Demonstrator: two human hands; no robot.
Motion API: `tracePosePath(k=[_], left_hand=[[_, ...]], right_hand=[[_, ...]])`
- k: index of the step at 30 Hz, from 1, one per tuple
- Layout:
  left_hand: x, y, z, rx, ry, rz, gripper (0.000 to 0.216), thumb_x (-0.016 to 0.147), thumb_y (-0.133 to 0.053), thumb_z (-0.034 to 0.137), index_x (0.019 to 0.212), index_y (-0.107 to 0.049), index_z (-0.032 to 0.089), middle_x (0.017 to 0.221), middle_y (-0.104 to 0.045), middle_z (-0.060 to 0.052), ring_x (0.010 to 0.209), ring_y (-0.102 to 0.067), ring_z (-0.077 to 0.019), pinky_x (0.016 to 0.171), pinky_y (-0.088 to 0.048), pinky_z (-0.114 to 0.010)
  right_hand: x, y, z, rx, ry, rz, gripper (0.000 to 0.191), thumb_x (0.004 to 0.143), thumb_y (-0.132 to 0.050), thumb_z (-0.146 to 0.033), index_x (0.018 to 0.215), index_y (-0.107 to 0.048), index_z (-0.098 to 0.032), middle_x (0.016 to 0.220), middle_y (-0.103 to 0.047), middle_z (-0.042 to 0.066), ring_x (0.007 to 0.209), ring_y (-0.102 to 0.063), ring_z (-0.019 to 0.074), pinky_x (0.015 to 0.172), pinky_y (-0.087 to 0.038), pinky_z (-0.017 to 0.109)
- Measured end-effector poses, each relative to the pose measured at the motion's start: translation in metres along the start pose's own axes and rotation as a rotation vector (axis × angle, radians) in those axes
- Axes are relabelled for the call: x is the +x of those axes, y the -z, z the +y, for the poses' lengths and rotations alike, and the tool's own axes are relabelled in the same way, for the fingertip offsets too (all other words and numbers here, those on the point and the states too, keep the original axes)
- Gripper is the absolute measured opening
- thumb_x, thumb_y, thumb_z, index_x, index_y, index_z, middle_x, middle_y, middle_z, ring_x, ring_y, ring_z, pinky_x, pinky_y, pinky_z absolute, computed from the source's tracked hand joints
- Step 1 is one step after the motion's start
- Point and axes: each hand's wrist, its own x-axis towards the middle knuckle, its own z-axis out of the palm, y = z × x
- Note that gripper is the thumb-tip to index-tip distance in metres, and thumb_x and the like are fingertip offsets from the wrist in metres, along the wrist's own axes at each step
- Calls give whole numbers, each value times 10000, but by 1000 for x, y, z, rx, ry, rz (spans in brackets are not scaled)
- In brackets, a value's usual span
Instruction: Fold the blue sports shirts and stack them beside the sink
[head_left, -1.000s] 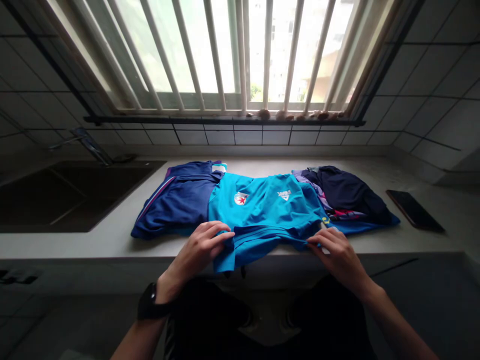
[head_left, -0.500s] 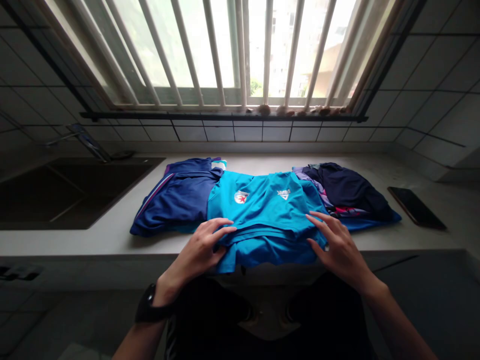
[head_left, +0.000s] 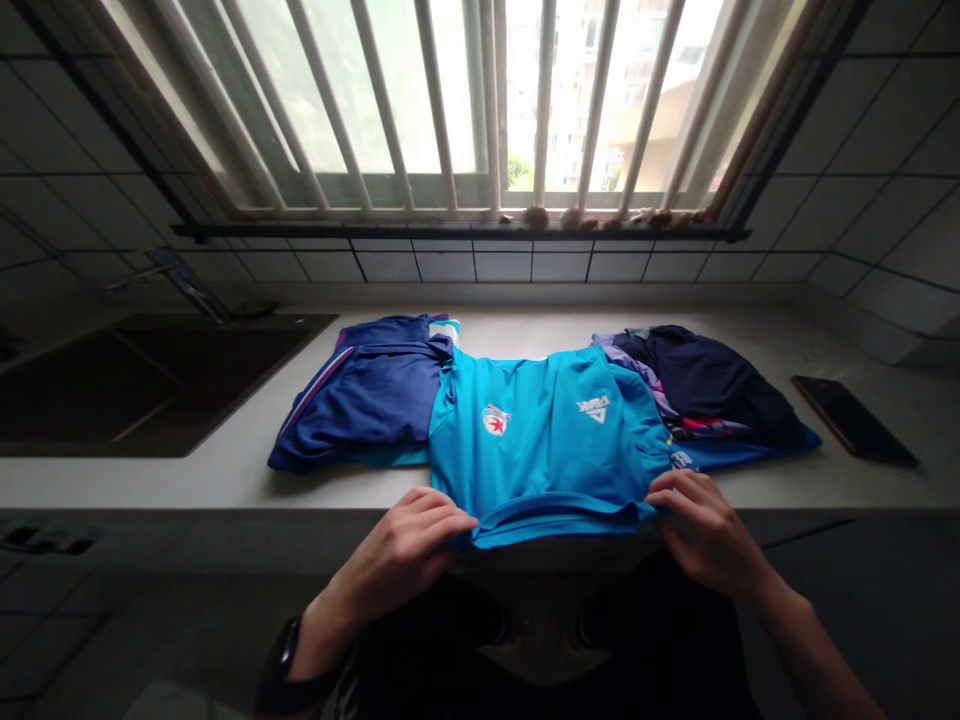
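Observation:
A turquoise T-shirt (head_left: 536, 430) with a round red-and-white badge and a white logo lies over the front of the counter, its near edge hanging at the counter's lip. My left hand (head_left: 420, 530) pinches the left corner of that near edge, fingers closed. At the right corner my right hand (head_left: 694, 515) is closed on the cloth too. The edge between them is drawn fairly straight, with a loose fold. Dark blue folded clothing (head_left: 367, 400) sits against the shirt's left side. A pile of dark and patterned clothes (head_left: 712, 385) touches its right side.
A phone (head_left: 853, 420) lies on the white counter (head_left: 517, 320) at the right. To the left is a dark sink (head_left: 97, 390) with a metal faucet (head_left: 191, 285). Behind the counter, a barred window (head_left: 450, 110) has small stones (head_left: 536, 217) along its sill.
Both hands have gone from resting open on the shirt to gripping its near corners. The near edge is pulled toward me and its bunched folds are flatter.

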Motion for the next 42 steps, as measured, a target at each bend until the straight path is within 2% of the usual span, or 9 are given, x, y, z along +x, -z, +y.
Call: tracePosePath(k=[7,17,22,24,26,29,33,37,42], left_hand=[[-6,-20,-9,330,-69,-145,527,933,-598,67,1429,-575,243,1444,-654,-98,1366,-586,-266,1116,-496,-432],[5,-20,-6,240,-62,112,260,1001,-509,65,1198,-648,161,964,-742,-73,889,-686,-188,831,-556,-334],[13,-29,24,275,-123,11,219,1022,-449,97,1107,-643,151,819,-654,-41,752,-598,-178,818,-525,-357],[18,-39,34,284,-167,-104,218,1023,-428,91,1027,-633,165,785,-614,-21,723,-570,-168,831,-511,-356],[23,-50,41,294,-197,-181,219,1016,-426,81,956,-612,179,772,-584,-12,710,-549,-164,840,-499,-351],[27,-60,44,297,-200,-167,208,983,-437,55,900,-578,184,768,-560,-15,700,-522,-172,787,-478,-341],[23,-61,49,273,-144,-129,201,920,-447,24,848,-528,194,750,-528,-16,677,-495,-185,655,-412,-326],[26,-69,62,190,-69,-87,189,935,-438,45,862,-504,206,745,-525,-12,642,-489,-184,578,-382,-325],[86,-99,86,169,178,-169,139,956,-472,76,967,-536,199,839,-597,-50,756,-600,-217,641,-496,-353]], right_hand=[[-4,-14,6,-148,89,-179,655,840,-584,-58,1462,-531,-257,1512,-591,112,1431,-508,320,1149,-402,547],[10,-29,5,33,-20,-46,501,793,-463,50,1133,-701,-231,1127,-773,75,1099,-705,240,949,-527,403],[43,8,22,371,-102,-418,377,892,-687,-375,1250,-737,-268,1380,-678,121,1288,-638,316,1057,-524,451],[67,18,29,451,-225,-489,498,954,-572,-571,1313,-714,-256,1425,-656,128,1323,-613,342,1077,-515,467],[95,15,34,218,-519,-326,585,1040,-357,-580,1316,-690,-188,1358,-683,171,1276,-637,346,1062,-514,474],[136,-9,38,-284,-737,-470,579,986,-551,-542,1341,-638,-93,1307,-688,255,1241,-647,389,1028,-511,472],[177,-42,44,-305,-597,-694,333,990,-603,-357,1202,-708,-123,1273,-724,204,1189,-685,334,944,-508,342],[218,-66,51,-240,-449,-619,276,1016,-559,-277,1184,-719,-127,1275,-729,186,1179,-679,292,940,-484,306],[273,-102,51,-156,-294,-449,332,1052,-481,-242,1315,-647,-125,1345,-682,172,1236,-625,285,997,-478,343]])
